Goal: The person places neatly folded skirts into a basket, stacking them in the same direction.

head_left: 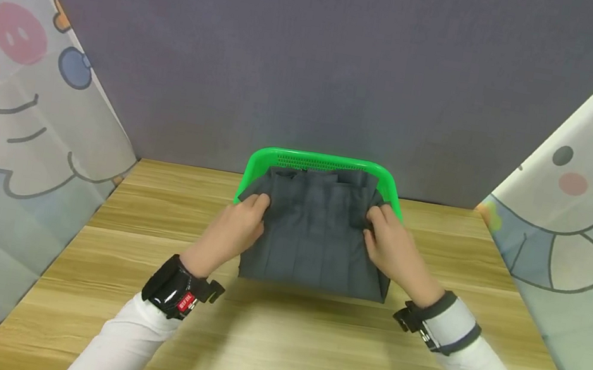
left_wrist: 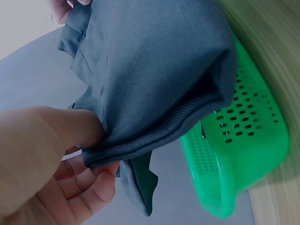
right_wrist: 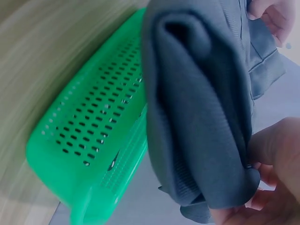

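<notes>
A folded dark grey garment with vertical pleats, looking like a skirt [head_left: 316, 245], hangs in front of and over a green plastic basket [head_left: 315, 157]. My left hand [head_left: 236, 222] pinches its upper left edge, and my right hand [head_left: 395, 246] pinches the upper right edge. In the left wrist view, the thumb and fingers [left_wrist: 104, 185] clasp a layered corner of the skirt [left_wrist: 159, 61]. Thick folded layers of the skirt [right_wrist: 201, 98] show in the right wrist view, above the basket's perforated side [right_wrist: 89, 117]. The cloth hides most of the basket's inside.
The basket stands at the back of a wood-grain table [head_left: 272, 347], close to a grey backdrop [head_left: 326, 61]. Cartoon-printed curtains hang on the left [head_left: 23, 125] and right [head_left: 586, 209].
</notes>
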Demonstrator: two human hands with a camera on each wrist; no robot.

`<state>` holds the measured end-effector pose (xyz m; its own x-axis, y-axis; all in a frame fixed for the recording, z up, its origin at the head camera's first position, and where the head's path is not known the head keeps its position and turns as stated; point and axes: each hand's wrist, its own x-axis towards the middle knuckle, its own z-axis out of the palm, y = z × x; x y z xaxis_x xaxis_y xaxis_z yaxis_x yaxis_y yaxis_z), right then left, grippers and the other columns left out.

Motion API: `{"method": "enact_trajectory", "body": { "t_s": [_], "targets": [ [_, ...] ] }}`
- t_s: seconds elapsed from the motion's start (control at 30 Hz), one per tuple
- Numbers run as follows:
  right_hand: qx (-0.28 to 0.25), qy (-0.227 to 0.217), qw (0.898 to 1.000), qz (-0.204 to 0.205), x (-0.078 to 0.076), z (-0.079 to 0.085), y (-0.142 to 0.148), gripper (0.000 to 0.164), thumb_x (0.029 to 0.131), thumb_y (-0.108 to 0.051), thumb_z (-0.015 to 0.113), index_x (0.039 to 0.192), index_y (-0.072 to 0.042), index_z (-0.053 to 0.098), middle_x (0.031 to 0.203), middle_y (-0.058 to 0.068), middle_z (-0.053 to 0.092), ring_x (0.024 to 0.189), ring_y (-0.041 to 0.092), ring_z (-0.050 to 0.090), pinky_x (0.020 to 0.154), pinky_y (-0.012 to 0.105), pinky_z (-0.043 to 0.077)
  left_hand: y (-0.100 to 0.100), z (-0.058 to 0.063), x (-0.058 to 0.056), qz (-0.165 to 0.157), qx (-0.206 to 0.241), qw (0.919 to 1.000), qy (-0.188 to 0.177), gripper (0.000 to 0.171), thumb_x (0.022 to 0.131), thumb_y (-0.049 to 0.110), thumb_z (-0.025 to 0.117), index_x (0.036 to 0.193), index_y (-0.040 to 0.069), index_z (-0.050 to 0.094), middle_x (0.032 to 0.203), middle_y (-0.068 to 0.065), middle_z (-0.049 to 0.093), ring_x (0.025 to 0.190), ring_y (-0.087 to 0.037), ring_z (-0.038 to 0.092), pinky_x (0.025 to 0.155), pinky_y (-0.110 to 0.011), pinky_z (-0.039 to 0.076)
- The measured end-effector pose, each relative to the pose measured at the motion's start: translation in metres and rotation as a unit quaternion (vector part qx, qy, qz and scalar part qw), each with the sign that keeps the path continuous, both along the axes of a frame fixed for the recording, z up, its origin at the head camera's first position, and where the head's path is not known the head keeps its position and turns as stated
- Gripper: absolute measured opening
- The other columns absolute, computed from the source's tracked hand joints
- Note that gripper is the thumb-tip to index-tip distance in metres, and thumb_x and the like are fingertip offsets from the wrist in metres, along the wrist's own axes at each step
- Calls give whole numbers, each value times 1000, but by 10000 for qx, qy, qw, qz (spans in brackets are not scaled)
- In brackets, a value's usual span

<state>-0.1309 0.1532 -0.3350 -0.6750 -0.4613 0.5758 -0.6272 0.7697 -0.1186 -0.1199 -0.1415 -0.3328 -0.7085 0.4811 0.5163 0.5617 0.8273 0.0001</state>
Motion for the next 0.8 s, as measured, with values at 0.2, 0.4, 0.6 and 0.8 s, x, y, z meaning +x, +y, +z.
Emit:
{"method": "enact_trajectory", "body": {
  "t_s": [0.2, 0.4, 0.6, 0.8],
  "targets": [
    [78, 77, 9995, 288, -20, 5, -1, 21, 76, 9, 63, 86, 2, 46, 79, 14, 43, 64, 23, 42, 53, 31, 42, 0, 6, -19, -33, -28, 9997, -230, 19, 77, -4, 59, 87, -1, 44, 68, -6, 43, 50, -15, 41, 39, -24, 33],
    [348, 34, 9992, 214, -36, 12, -2, 19, 77, 8, 62, 87, 2, 46, 78, 14, 43, 60, 23, 42, 47, 31, 39, 1, 14, -37, -99, -73, 9992, -393, 17, 78, -5, 57, 89, -3, 44, 70, -9, 47, 55, -19, 47, 43, -27, 39],
    [600, 59, 9981, 123, -52, 21, -2, 17, 79, 6, 61, 90, 3, 48, 81, 18, 48, 60, 27, 47, 50, 37, 42, 3, 23, -53, -103, -88, 9982, -589, 13, 80, -5, 55, 89, -3, 45, 69, -10, 47, 57, -21, 49, 46, -29, 39],
    [944, -260, 9952, -21, -67, 30, 0, 16, 84, 1, 59, 96, 3, 48, 84, 17, 47, 61, 27, 45, 53, 37, 40, 7, 30, -69, 147, -164, 9964, -821, 12, 83, -3, 52, 92, -2, 46, 72, -10, 48, 58, -21, 50, 44, -30, 38]
  ]
}}
